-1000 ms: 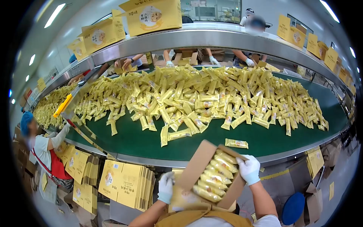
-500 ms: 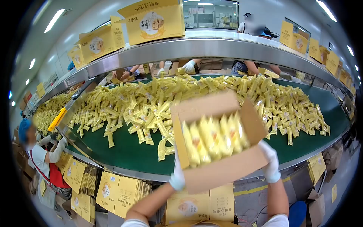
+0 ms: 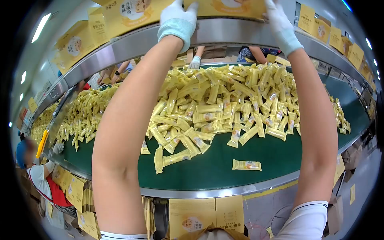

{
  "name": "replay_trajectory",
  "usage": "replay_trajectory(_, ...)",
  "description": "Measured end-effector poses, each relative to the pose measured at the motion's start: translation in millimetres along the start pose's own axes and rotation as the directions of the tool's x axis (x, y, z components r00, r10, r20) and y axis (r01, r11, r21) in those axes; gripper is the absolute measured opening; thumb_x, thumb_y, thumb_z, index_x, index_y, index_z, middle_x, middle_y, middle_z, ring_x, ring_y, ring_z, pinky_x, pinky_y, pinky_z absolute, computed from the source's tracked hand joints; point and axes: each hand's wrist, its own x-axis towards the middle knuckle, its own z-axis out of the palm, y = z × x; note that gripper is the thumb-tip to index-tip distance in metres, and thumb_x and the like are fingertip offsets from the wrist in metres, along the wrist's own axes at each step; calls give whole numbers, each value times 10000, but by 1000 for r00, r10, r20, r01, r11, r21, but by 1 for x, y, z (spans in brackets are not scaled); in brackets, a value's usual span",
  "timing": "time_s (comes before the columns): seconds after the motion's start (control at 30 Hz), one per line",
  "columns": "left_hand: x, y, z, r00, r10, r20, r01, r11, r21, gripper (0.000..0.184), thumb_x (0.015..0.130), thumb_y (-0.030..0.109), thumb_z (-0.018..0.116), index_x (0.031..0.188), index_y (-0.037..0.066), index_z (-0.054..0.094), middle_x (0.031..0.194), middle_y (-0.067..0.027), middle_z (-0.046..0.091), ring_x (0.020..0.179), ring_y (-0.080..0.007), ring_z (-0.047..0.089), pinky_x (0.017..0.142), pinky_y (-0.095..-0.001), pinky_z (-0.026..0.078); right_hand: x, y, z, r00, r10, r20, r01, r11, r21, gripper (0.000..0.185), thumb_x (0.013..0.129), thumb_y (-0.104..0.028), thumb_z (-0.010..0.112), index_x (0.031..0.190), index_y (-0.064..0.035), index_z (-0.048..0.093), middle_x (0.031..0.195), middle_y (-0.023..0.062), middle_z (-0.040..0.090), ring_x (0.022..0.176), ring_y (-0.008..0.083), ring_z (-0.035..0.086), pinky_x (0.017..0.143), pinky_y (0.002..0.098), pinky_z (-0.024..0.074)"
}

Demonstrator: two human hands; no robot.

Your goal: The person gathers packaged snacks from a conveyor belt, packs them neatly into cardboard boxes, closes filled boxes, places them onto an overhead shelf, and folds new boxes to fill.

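Observation:
Both arms reach up to the raised metal shelf (image 3: 240, 34). On it, between my gloved hands, stands a yellow printed box (image 3: 228, 8), cut off by the top of the view. My left hand (image 3: 178, 18) is at the box's left end, its fingers partly out of frame. At the right end my right hand (image 3: 278, 20) touches the box side, fingertips cut off too. Below the shelf, a heap of yellow wrapped bars (image 3: 216, 100) lies on the green belt (image 3: 200, 176). One single bar (image 3: 247, 165) lies apart near the belt's front edge.
Other yellow boxes (image 3: 76, 44) line the shelf at left and right. A co-worker in a blue cap and red apron (image 3: 56, 190) stands at the left. Across the belt, other people's arms and a gloved hand (image 3: 195, 63) show. Flat cartons (image 3: 192, 218) lie below the belt's front edge.
Both hands have risen from in front of the belt to the shelf, carrying the filled open box up with them. Its contents are no longer visible. The view has shifted slightly.

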Motion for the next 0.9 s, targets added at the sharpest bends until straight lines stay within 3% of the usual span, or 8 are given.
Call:
replay_trajectory(0.17, -38, 1, 33, 953, 291, -80, -127, 629, 767, 425, 935, 340, 630, 1271, 84, 589, 1358, -194, 535, 1105, -368, 662, 889, -467, 569, -24, 46, 13, 742, -489, 458, 660, 414, -627, 688, 1003, -442, 531, 1514, -9, 370, 1461, 279, 497, 1345, 407, 490, 1123, 414, 377)
replay_trajectory(0.47, -166, -21, -24, 809, 255, 530, -444, 856, 265, 589, 894, 380, 702, 1383, 102, 530, 1407, -246, 497, 1267, -419, 535, 1043, -458, 478, -176, 15, -48, 862, -31, 506, 103, 988, -116, 608, 1005, -433, 562, 1455, -32, 478, 1502, 218, 462, 1354, 423, 465, 1123, 436, 398)
replay_trajectory(0.5, -212, -46, -38, 681, 330, 653, -544, 826, 149, 585, 891, 336, 707, 1381, 77, 519, 1375, -247, 533, 1233, -417, 560, 1032, -446, 483, -215, -4, -74, 714, 82, 695, 10, 992, -128, 548, 996, -328, 599, 1440, -25, 493, 1497, 222, 470, 1364, 380, 475, 1114, 420, 418)
replay_trajectory(0.53, -248, -22, -67, 403, -62, 913, -275, 944, 185, 570, 909, 363, 669, 1362, 44, 535, 1282, -248, 604, 1176, -408, 601, 1011, -439, 491, -263, 36, -96, 340, -466, 816, 810, 586, -3, 419, 988, -280, 596, 1311, -14, 570, 1322, 203, 594, 1227, 343, 582, 1023, 420, 484)
replay_trajectory(0.6, -332, -49, -93, -439, -237, 867, -216, 964, 154, 634, 947, 565, 535, 1219, 7, 661, 1144, -253, 677, 1080, -394, 644, 968, -443, 497, -337, -1, -136, 136, -198, 971, -90, 973, 211, 303, 1002, -322, 569, 952, -25, 599, 900, 135, 590, 878, 329, 623, 842, 437, 515)
replay_trajectory(0.63, -370, -46, -111, -631, -333, 700, -169, 940, 295, 731, 959, 648, 463, 1211, -4, 677, 1163, -252, 682, 1069, -396, 642, 973, -451, 488, -347, -32, -146, -433, 105, 895, -170, 966, -195, 441, 1043, -428, 471, 1043, -28, 658, 1010, 167, 654, 969, 372, 642, 906, 441, 515)
replay_trajectory(0.67, -412, -55, -121, -723, -407, 558, -164, 886, 434, 805, 960, 700, 409, 1241, -9, 668, 1182, -246, 684, 1076, -406, 638, 981, -459, 480, -428, 11, -171, -254, -86, 963, -195, 980, 37, 624, 1030, -569, 405, 1204, -31, 670, 1214, 221, 665, 1117, 405, 635, 1004, 451, 486)
replay_trajectory(0.9, -622, -59, -116, 203, -868, 453, 684, 457, 568, 1138, 795, 622, 733, 1466, -167, 261, 1322, -387, 536, 1197, -457, 591, 1038, -440, 465, -619, -61, -150, -144, 814, 563, -583, 390, -713, 1092, 894, -713, 534, 1556, 78, 174, 1479, 361, 429, 1377, 449, 452, 1139, 431, 363)
